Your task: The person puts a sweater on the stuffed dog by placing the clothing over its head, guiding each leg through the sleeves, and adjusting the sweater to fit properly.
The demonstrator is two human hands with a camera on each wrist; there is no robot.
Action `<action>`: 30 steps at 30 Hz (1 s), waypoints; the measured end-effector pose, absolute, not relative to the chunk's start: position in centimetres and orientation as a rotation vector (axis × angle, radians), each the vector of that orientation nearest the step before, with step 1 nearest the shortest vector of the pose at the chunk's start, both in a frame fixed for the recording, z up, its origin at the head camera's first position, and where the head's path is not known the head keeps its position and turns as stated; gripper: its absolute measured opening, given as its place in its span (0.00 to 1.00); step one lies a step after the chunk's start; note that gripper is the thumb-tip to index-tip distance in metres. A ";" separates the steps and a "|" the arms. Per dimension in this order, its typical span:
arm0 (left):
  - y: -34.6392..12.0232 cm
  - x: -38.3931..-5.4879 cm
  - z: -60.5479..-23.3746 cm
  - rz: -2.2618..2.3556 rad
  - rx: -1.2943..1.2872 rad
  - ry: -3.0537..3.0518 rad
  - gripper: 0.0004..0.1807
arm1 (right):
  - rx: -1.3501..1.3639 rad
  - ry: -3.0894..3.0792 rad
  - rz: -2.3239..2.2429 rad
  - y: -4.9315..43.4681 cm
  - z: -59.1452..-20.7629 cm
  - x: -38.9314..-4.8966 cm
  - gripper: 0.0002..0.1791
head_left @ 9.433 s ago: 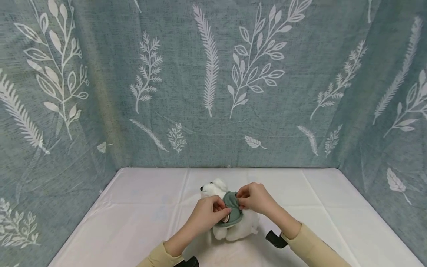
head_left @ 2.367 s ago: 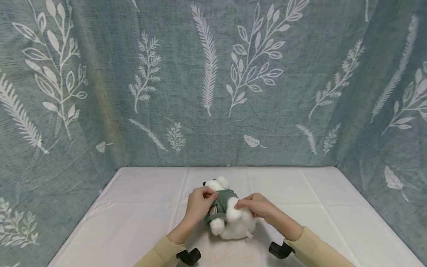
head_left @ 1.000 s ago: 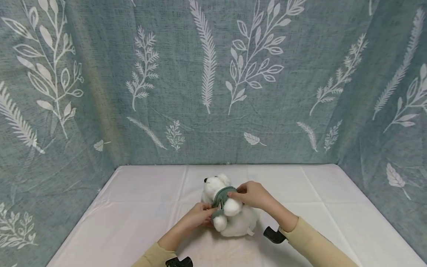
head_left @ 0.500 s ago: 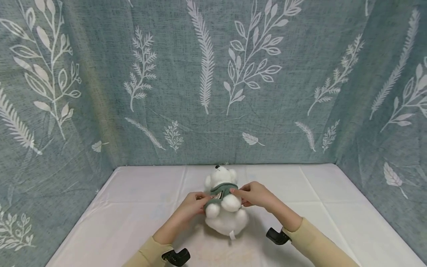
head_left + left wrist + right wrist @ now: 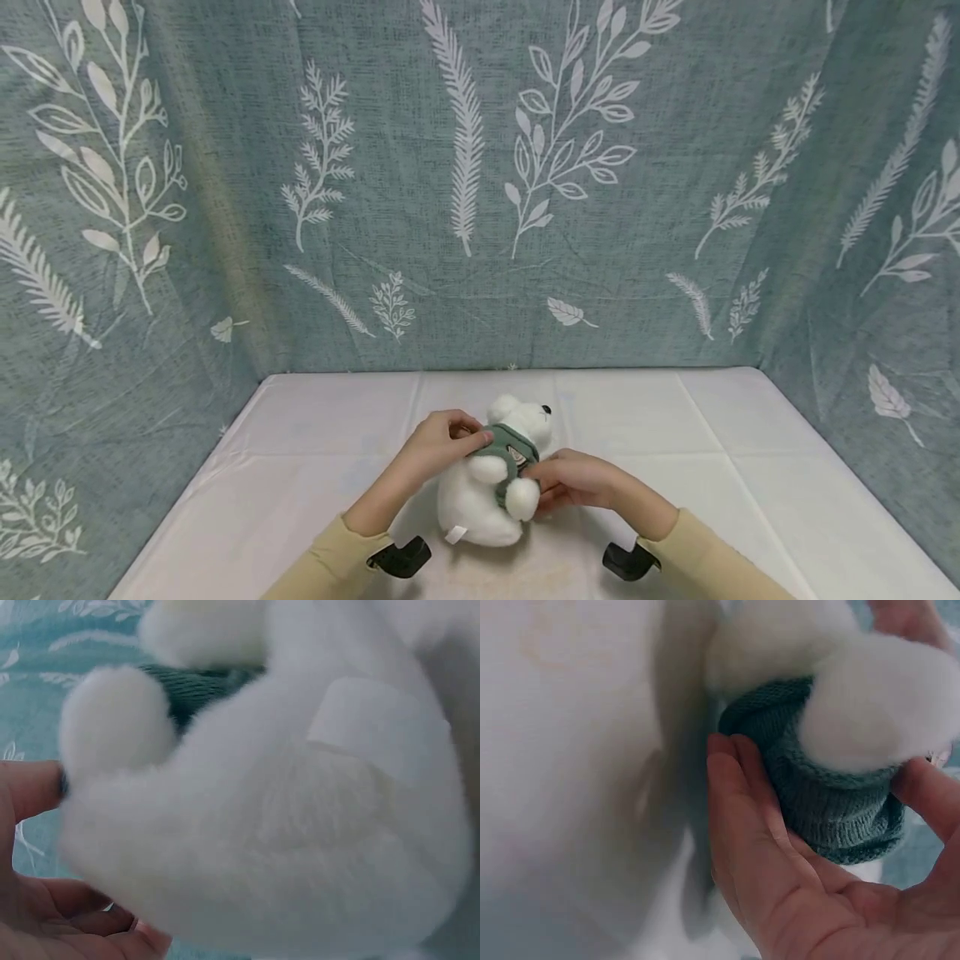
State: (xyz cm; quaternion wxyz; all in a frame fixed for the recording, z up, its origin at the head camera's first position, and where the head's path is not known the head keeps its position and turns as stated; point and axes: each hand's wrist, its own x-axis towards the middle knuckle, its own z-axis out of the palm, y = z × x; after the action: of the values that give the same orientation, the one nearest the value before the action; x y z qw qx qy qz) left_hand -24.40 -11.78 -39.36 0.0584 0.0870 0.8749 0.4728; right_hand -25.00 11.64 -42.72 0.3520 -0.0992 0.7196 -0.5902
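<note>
A white plush toy (image 5: 476,508), dressed in a green knit top (image 5: 497,438), sits between a person's two hands near the middle of a cloth-covered surface (image 5: 337,425), its head tilted toward the far right and a white tag (image 5: 456,534) showing at its near-left end. Whether its full weight rests on the cloth cannot be told.

The left hand (image 5: 437,442) holds the toy at its far-left shoulder, the tip of the thumb lying on the knit. Lower and to the right, the right hand (image 5: 577,478) grips the top at the toy's front, thumb on one side and fingers along the other, just beside a small patch (image 5: 517,456).

Dressing the toy looks largely done: the knit circles the body below the head, and one white forepaw (image 5: 488,469) lies clear of it at the near side. A second rounded limb (image 5: 522,499) shows beside the right hand. What seems to remain is tidying, since the right wrist's view finds the fabric rolled and bunched along its edges, and then letting go. The side turned away is hidden, so its fit there cannot be judged.
</note>
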 end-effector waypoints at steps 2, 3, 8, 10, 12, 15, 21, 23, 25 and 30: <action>-11.5 -24.3 -39.3 1.435 0.311 2.646 0.17 | -0.265 1.853 -1.534 11.9 -43.1 -24.9 0.13; -11.3 -24.2 -39.3 1.439 0.333 2.644 0.17 | -0.266 1.854 -1.532 12.1 -43.2 -24.9 0.12; -11.2 -24.2 -39.6 1.551 0.378 2.584 0.17 | -0.286 1.946 -1.470 12.8 -42.7 -24.7 0.11; -11.3 -24.3 -39.8 1.629 0.360 2.560 0.16 | -0.311 2.051 -1.406 13.1 -42.0 -24.5 0.13; -11.6 -24.5 -40.1 1.678 0.318 2.563 0.16 | -0.342 2.189 -1.323 13.4 -41.0 -24.2 0.14; -12.1 -24.8 -40.7 1.668 0.209 2.597 0.18 | -0.384 2.363 -1.228 13.7 -39.5 -23.6 0.16; -12.6 -25.0 -41.8 1.548 0.262 2.480 0.20 | -0.405 2.419 -1.230 13.0 -38.0 -22.4 0.23; -12.6 -24.9 -42.0 1.523 0.343 2.436 0.20 | -0.389 2.400 -1.241 12.6 -38.0 -22.1 0.27; -12.6 -24.8 -42.0 1.510 0.392 2.417 0.20 | -0.371 2.392 -1.243 12.2 -38.2 -21.8 0.28; -12.4 -24.5 -41.8 1.536 0.412 2.405 0.20 | -0.313 2.415 -1.234 11.6 -38.6 -21.7 0.31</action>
State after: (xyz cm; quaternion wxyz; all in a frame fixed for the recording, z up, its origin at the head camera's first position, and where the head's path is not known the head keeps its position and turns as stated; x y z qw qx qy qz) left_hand -24.45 -12.43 -41.83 0.1288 0.1418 0.8273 0.5281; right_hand -21.68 11.64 -38.55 0.2044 -0.1123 0.8658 -0.4426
